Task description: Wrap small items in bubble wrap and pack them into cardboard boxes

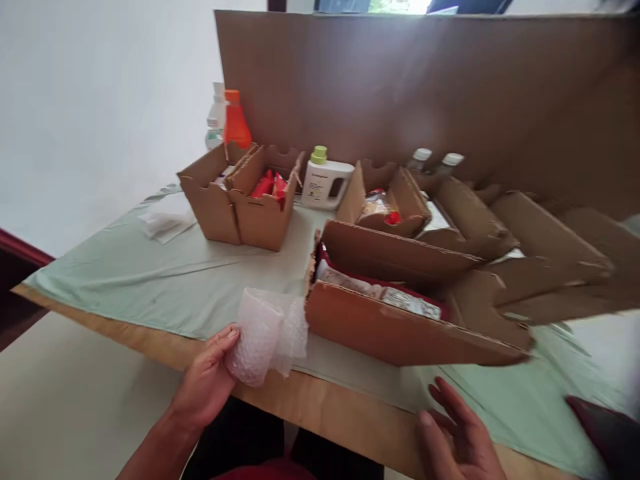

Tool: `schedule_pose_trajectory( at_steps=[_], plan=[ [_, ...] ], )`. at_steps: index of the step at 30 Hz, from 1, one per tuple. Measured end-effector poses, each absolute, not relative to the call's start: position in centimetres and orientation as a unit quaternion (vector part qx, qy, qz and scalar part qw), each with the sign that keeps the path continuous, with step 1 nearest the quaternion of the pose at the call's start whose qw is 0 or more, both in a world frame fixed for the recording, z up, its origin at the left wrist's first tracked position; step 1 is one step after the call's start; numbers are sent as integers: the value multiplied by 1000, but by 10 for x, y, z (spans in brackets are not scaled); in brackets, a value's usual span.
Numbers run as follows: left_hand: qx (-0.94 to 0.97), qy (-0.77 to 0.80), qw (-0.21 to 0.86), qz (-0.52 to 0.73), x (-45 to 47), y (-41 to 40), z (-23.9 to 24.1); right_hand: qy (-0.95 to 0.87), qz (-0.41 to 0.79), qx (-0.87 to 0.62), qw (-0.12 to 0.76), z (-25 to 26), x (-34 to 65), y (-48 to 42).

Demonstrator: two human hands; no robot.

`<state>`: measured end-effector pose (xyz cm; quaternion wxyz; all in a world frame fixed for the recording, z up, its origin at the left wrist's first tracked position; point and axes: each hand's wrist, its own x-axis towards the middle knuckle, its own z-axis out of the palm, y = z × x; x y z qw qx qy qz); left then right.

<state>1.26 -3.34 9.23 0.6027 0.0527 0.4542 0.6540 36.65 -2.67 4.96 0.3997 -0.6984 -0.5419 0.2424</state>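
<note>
My left hand [207,377] grips a folded piece of bubble wrap [257,337], thumb on top, at the front edge of the table. A loose flap of the wrap hangs to the right, close to a long open cardboard box [400,333]. Inside that box lie packets in clear and silvery wrapping [410,301]. My right hand [457,433] is over the front edge, below the long box, its fingers apart and nothing in them.
Cardboard bins [260,213] with red packets stand at the back left, beside a white jug with a green cap [325,180]. More bins [385,200] line the right. An orange bottle [236,123] stands behind. Crumpled white sheeting [167,217] lies on the green cloth [165,280].
</note>
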Motion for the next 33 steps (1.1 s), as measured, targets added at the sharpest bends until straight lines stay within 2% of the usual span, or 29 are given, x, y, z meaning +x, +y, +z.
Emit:
schedule_pose_trajectory(
  at_steps=[8,10,14,17,20,28,33],
  plan=[
    [-31,481,624,615,14,-21,112,-633,211,-631,395,75,363,-15],
    [-43,479,632,608,12,-28,114,-651,275,-605,369,70,354,-22],
    [1,442,702,559,29,-45,109,-605,487,-525,347,64,315,-41],
    [65,414,742,523,54,-50,103,-530,640,-408,378,73,288,-44],
    [152,408,737,517,73,-47,98,-459,695,-372,410,89,278,-37],
    [320,464,710,423,76,-45,80,-453,603,-498,427,91,294,-21],
    [438,587,508,453,61,-44,76,-537,428,-592,421,76,309,-15]
  ],
)
